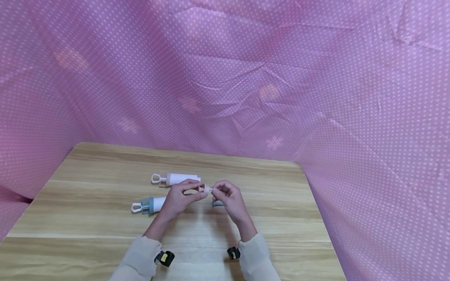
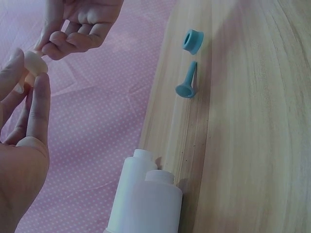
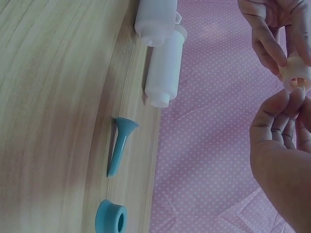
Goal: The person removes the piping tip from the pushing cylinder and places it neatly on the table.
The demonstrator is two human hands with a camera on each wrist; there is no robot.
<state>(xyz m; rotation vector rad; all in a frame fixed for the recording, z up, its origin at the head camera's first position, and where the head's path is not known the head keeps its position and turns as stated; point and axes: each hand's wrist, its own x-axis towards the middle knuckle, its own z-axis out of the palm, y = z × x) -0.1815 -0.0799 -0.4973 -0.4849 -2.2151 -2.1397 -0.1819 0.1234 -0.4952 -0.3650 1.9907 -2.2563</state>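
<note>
Above the table, my left hand [image 1: 179, 200] pinches a small cream ring-shaped cap [image 1: 206, 189] between thumb and fingers. My right hand [image 1: 229, 197] is just to its right, its thumb and fingertips pinching the thin end of a cream nozzle [image 1: 211, 189] that sticks out of the cap. In the right wrist view the cap [image 3: 293, 69] shows a round hole facing the right fingertips. How far the nozzle sits inside is hidden by fingers. Below the hands a teal funnel-shaped nozzle [image 3: 118, 148] and a teal ring cap [image 3: 108, 217] lie apart on the table.
Two white syringe-like barrels with loop handles lie left of the hands: one with a beige collar [image 1: 183, 178] at the back, one with a teal collar [image 1: 159, 204] nearer, partly behind the left hand. Pink dotted cloth [image 1: 246, 78] hangs around the wooden table [image 1: 105, 226].
</note>
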